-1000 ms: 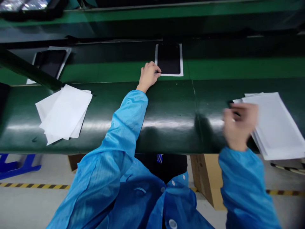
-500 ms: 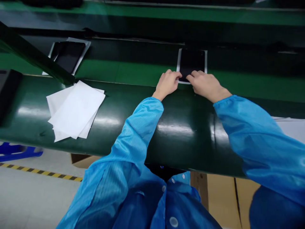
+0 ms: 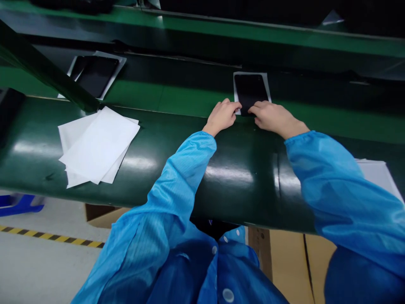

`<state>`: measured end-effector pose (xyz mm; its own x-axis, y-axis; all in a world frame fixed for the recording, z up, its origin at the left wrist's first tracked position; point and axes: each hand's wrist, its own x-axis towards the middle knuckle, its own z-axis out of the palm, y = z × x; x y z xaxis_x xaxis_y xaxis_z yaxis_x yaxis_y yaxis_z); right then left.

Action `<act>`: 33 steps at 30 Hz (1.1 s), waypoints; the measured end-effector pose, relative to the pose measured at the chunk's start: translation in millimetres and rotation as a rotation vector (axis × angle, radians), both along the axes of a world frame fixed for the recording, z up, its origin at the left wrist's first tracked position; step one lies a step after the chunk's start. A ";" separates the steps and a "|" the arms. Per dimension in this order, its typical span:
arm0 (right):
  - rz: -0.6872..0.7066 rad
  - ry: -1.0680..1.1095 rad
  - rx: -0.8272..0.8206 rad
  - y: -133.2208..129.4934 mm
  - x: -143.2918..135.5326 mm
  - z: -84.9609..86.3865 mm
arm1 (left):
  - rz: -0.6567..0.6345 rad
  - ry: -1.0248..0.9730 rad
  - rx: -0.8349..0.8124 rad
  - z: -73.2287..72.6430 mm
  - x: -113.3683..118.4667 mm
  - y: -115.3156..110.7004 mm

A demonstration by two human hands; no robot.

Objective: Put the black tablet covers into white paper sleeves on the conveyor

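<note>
A flat black panel [image 3: 251,89] lies on a white sheet [image 3: 266,78] on the green belt in front of me. My left hand [image 3: 223,115] is at the near left corner of the panel, its fingers curled and pressed together at the edge. At the near right edge, my right hand [image 3: 274,118] has its fingers bent together over the panel. What the fingertips pinch is too small to make out.
Left on the green worktop [image 3: 171,160] lie several white sheets [image 3: 103,145]. A second black panel [image 3: 96,76] rests on a white sheet behind a green slanted post [image 3: 47,67]. More white sheets [image 3: 378,175] lie right, partly behind my sleeve.
The panel now sits slightly turned on its sheet, with its near edge closer to me, and the sheet is also tilted. Both hands stay at its near edge. The view has shifted a little.
</note>
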<state>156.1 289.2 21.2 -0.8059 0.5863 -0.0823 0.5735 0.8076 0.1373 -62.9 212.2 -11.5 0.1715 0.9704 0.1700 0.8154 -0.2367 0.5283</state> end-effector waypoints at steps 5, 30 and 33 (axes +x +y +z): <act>-0.074 -0.022 -0.006 -5.4 -8.4 10.4 | -0.028 -0.023 0.003 -4.5 1.3 2.0; -0.013 -0.195 0.056 -6.9 -0.5 26.8 | -0.080 -0.058 -0.108 15.3 11.8 -8.8; -0.019 -0.182 -0.018 -7.4 5.7 27.9 | -0.076 -0.045 -0.108 15.4 11.9 -8.8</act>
